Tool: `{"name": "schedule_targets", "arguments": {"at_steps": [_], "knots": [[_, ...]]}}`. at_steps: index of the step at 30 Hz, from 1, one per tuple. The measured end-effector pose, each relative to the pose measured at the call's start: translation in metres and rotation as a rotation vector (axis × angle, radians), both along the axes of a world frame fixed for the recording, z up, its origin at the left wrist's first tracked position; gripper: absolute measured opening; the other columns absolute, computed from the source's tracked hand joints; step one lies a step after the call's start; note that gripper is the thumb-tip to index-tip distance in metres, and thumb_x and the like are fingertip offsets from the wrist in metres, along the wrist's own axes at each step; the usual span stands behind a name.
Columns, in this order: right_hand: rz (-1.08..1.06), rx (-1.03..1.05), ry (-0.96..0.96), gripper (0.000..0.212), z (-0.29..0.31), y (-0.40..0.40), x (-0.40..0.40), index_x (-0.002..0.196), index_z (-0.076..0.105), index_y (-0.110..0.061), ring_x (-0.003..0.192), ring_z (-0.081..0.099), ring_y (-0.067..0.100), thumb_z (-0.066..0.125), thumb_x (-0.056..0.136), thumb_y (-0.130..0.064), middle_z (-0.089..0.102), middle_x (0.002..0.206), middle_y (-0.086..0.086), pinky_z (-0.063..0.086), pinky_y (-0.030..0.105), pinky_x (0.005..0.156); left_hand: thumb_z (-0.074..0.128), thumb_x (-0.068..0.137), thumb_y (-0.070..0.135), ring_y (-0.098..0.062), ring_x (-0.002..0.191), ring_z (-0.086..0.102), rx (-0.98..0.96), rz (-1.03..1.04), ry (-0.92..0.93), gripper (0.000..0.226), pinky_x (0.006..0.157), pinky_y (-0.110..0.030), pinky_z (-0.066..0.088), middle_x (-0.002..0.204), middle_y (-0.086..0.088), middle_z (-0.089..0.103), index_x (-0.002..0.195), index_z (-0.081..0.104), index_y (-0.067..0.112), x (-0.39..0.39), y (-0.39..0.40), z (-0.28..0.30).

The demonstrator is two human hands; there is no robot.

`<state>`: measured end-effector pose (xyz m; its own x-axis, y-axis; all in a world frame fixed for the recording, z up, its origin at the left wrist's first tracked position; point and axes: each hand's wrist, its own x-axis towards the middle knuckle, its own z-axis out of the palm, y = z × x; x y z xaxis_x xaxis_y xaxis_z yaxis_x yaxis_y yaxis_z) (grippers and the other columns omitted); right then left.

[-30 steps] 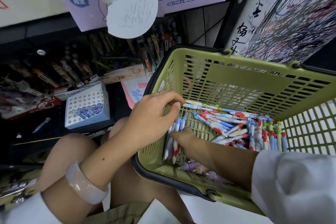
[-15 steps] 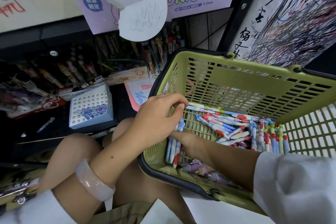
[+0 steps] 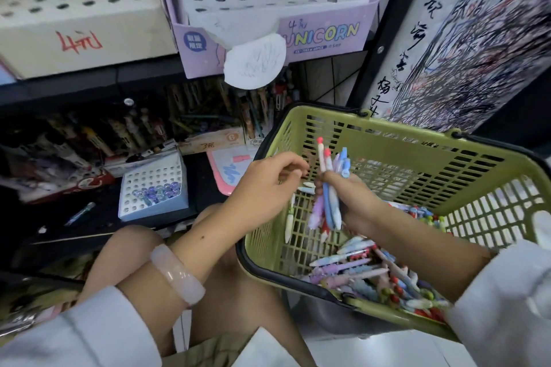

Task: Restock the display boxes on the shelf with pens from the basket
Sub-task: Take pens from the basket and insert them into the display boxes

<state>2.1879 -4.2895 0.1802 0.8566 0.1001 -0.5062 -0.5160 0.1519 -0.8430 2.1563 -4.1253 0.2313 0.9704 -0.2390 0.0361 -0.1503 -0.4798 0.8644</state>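
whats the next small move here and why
Probably lift the bunch of pens gripped in the right hand toward the purple unicorn display box: its tray shows many empty holes, and the left hand, holding nothing, could then pick single pens off the bunch.

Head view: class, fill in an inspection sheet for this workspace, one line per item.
Surface: dark shelf, loose pen on it.
Job's things: green basket with loose pens; Unicorn display box mostly unfilled.
Clutter: small holed box, paper tag.
Grippers: right hand grips pen bunch; left hand holds nothing, fingers curled.
Cables: nothing seen.
Surroundings: scribbled test paper.
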Motion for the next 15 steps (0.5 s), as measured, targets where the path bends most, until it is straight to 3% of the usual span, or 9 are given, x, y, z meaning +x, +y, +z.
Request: {"name": "schedule_targets", "arguments": {"at_steps": [2,4,6,8,11,13,15], "knots": [[0.056,0.102,-0.157,0.011,0.028,0.001,-0.001,0.085,0.054,-0.010,0.055,0.055,0.012,0.048,0.094,-0.009,0.055,0.064,0.003,0.051,0.023,0.055,0.052,0.093,0.018,0.004,0.094,0.055,-0.144,0.009,0.142,0.018,0.078,-0.005,0.039,0.100,0.013,0.059,0.107,0.053,0.029,-0.003,-0.002,0.007],[0.179,0.168,-0.281,0.019,0.055,0.008,-0.007,0.080,0.061,-0.014,0.061,0.060,0.012,0.049,0.094,-0.011,0.062,0.066,0.001,0.055,0.025,0.062,0.058,0.090,0.029,-0.003,0.107,0.055,-0.327,-0.040,0.352,0.037,0.090,-0.015,0.040,0.112,0.011,0.058,0.124,0.043,0.032,-0.008,-0.004,0.015],[0.297,0.147,-0.371,0.031,0.077,0.020,-0.015,0.071,0.069,-0.022,0.066,0.064,0.014,0.050,0.094,-0.014,0.067,0.070,0.002,0.056,0.028,0.066,0.064,0.084,0.033,-0.006,0.116,0.054,-0.526,-0.125,0.490,0.051,0.101,-0.027,0.041,0.124,0.009,0.056,0.128,0.038,0.034,-0.015,-0.004,0.023],[0.353,0.069,-0.454,0.036,0.095,0.034,-0.022,0.069,0.071,-0.024,0.067,0.064,0.013,0.048,0.095,-0.015,0.068,0.073,0.001,0.056,0.027,0.066,0.065,0.081,0.025,-0.006,0.114,0.056,-0.668,-0.121,0.504,0.057,0.096,-0.025,0.046,0.124,0.007,0.057,0.130,0.036,0.031,-0.022,0.000,0.031],[0.361,-0.046,-0.578,0.030,0.116,0.055,-0.034,0.079,0.071,-0.020,0.075,0.065,0.013,0.047,0.096,-0.014,0.070,0.083,0.002,0.055,0.027,0.070,0.061,0.085,0.010,-0.008,0.084,0.067,-0.714,-0.014,0.446,0.058,0.073,-0.020,0.053,0.092,0.001,0.066,0.136,0.035,0.019,-0.030,0.015,0.046],[0.363,-0.150,-0.678,0.017,0.129,0.069,-0.040,0.096,0.067,-0.020,0.078,0.065,0.009,0.050,0.095,-0.016,0.069,0.090,0.000,0.055,0.024,0.072,0.057,0.087,0.007,-0.010,0.065,0.062,-0.715,-0.023,0.436,0.048,0.073,-0.024,0.050,0.068,0.005,0.064,0.131,0.041,0.019,-0.037,0.029,0.057],[0.388,-0.205,-0.723,0.016,0.143,0.083,-0.044,0.106,0.063,-0.021,0.073,0.062,0.005,0.052,0.094,-0.018,0.066,0.085,-0.003,0.053,0.021,0.068,0.053,0.089,0.005,-0.012,0.059,0.057,-0.726,-0.066,0.415,0.031,0.069,-0.024,0.048,0.059,0.004,0.064,0.117,0.051,0.015,-0.046,0.043,0.070]]}}
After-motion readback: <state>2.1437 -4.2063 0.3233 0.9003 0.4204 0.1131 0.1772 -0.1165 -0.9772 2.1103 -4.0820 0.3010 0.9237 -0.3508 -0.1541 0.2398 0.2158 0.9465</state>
